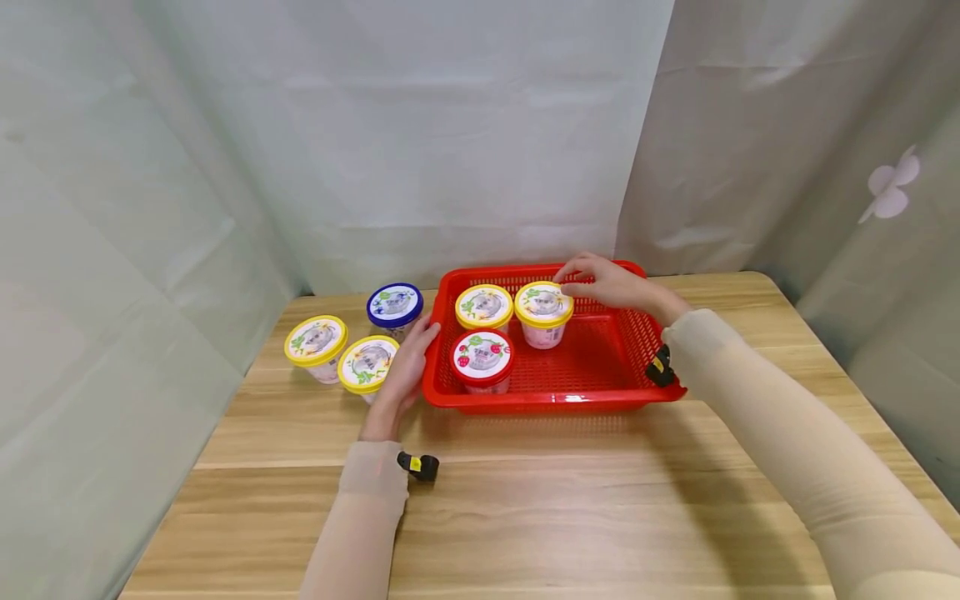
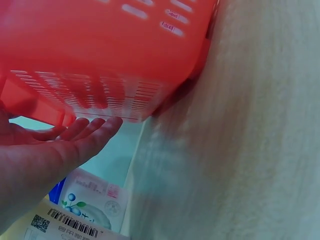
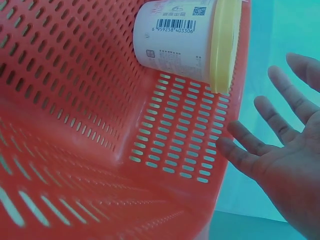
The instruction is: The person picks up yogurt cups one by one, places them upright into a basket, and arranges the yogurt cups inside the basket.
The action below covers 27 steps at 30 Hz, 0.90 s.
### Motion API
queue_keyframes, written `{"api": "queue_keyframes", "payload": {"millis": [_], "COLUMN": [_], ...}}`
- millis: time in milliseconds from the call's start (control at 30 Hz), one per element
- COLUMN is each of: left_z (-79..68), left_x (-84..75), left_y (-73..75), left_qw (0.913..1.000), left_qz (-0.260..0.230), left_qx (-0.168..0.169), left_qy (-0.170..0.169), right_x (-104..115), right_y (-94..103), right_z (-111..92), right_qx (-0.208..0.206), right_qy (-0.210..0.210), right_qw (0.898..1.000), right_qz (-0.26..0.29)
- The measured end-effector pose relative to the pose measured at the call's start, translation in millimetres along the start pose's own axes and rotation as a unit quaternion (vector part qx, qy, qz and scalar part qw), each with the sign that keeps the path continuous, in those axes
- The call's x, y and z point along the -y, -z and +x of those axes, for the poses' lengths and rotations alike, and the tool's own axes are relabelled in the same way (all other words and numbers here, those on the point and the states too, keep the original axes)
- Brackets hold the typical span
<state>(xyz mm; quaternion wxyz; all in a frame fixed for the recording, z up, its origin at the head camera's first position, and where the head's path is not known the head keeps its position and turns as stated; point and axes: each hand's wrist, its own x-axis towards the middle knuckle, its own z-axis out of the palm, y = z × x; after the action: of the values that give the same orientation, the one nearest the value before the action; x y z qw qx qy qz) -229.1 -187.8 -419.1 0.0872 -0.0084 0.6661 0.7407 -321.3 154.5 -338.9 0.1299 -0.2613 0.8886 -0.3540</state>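
Observation:
My left hand (image 1: 408,362) is at the left rim of a red plastic basket (image 1: 600,398). In the left wrist view its fingers are extended against the basket's slotted side. My right hand (image 1: 611,283) hovers over the back of the basket, and the right wrist view shows its fingers spread with nothing held. Closest to its fingertips stands a yellow-lidded tub (image 1: 543,304) inside the basket. Beside that tub are another yellow-lidded tub (image 1: 483,306) and, in front, a red-lidded tub (image 1: 482,356) with strawberries on its lid.
Left of the basket on the wooden table (image 1: 525,517) stand a blue-lidded tub (image 1: 395,304) and two yellow-lidded tubs, one farther left (image 1: 317,342) and one (image 1: 367,364) partly behind my left hand. A pale curtain (image 1: 420,142) hangs behind the table.

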Motion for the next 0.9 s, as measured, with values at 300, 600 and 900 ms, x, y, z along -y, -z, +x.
{"api": "queue_keyframes", "payload": {"millis": [300, 600, 900], "left_z": [1.5, 2.2, 3.3], "left_x": [-5.0, -19.4, -27.9], "left_y": [-1.3, -1.0, -1.2], "left_qw": [0.9999, 0.9978, 0.9925], "left_qz": [0.014, 0.063, 0.116], "left_qx": [-0.006, -0.019, -0.033], "left_qy": [-0.002, 0.014, 0.019], "right_x": [2, 6, 7], "right_y": [2.9, 7.5, 11.7], "right_z": [-2, -2, -9], "right_qx": [-0.003, -0.005, -0.004], "right_qy": [0.009, 0.005, 0.008], "right_qw": [1.000, 1.000, 1.000], "right_qz": [-0.010, -0.012, -0.001]}}
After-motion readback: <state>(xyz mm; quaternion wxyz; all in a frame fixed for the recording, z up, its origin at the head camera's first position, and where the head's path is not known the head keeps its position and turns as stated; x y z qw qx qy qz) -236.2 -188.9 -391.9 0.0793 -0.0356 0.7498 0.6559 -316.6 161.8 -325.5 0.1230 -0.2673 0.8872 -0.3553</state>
